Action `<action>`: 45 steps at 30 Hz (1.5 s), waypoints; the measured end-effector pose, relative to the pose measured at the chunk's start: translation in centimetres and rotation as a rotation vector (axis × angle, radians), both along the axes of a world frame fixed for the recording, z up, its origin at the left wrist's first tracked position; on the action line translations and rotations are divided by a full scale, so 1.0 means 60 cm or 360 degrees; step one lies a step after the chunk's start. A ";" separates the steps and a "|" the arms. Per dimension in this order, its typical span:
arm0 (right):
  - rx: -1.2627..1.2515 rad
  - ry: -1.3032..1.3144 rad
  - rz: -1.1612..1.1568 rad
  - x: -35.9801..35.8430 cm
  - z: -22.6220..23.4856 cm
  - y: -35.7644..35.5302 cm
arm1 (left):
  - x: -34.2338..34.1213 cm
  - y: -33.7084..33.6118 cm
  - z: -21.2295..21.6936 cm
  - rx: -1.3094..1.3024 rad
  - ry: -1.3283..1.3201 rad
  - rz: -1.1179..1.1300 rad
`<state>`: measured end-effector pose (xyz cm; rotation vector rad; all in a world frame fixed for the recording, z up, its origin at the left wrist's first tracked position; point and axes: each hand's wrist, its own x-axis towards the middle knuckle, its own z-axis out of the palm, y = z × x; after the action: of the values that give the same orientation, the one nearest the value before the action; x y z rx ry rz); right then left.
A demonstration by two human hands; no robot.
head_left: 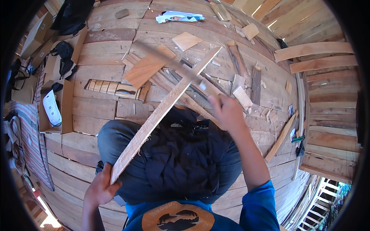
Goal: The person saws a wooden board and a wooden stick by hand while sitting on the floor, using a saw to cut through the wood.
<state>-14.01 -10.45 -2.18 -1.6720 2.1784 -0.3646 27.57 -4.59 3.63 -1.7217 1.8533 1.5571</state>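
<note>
left hand [101, 188] fingers clamp the long pale wooden slat [162, 111] low, right hand [227, 111] grips a blurred blade [173, 61] above it, so i'd keep strokes away from the lap.

An open brown cardboard box [65, 109] sits at the left edge of the plank floor [100, 81], holding a white pouch-shaped package [51, 108]. More cardboard boxes [36, 36] stand in the far left corner. A crumpled white and blue wrapper [179, 16] lies at the floor's far edge.
</note>
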 end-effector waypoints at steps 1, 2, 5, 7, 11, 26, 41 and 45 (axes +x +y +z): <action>-0.0012 0.0049 -0.0120 -0.026 -0.009 -0.010 | -0.001 -0.002 0.002 0.0013 0.0005 0.0017; -0.0037 0.0096 -0.0229 -0.054 -0.025 -0.023 | -0.001 -0.004 0.001 0.0006 0.0016 0.0016; -0.0018 0.0003 -0.0314 -0.050 -0.025 -0.032 | 0.003 0.000 -0.001 0.0018 0.0028 0.0033; -0.0016 -0.0030 -0.0170 -0.022 -0.011 -0.020 | 0.006 0.000 -0.004 0.0053 0.0040 0.0043; -0.0008 0.0017 0.0032 0.014 -0.008 0.003 | 0.009 0.006 -0.008 -0.0044 0.0057 -0.0010; 0.0008 0.0007 -0.0344 -0.095 -0.037 -0.054 | 0.011 0.005 -0.005 0.0046 0.0011 0.0051; -0.0106 -0.0803 -0.0909 -0.198 -0.023 0.143 | 0.016 0.015 -0.004 -0.0099 0.0055 -0.0044; -0.0090 -0.1249 -0.0812 -0.112 0.028 0.204 | 0.015 0.017 -0.006 -0.0118 0.0060 -0.0050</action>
<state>-20.74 1.76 -0.49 -0.7443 1.9193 -1.0235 28.48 -3.56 3.29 -1.6961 1.9699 1.5382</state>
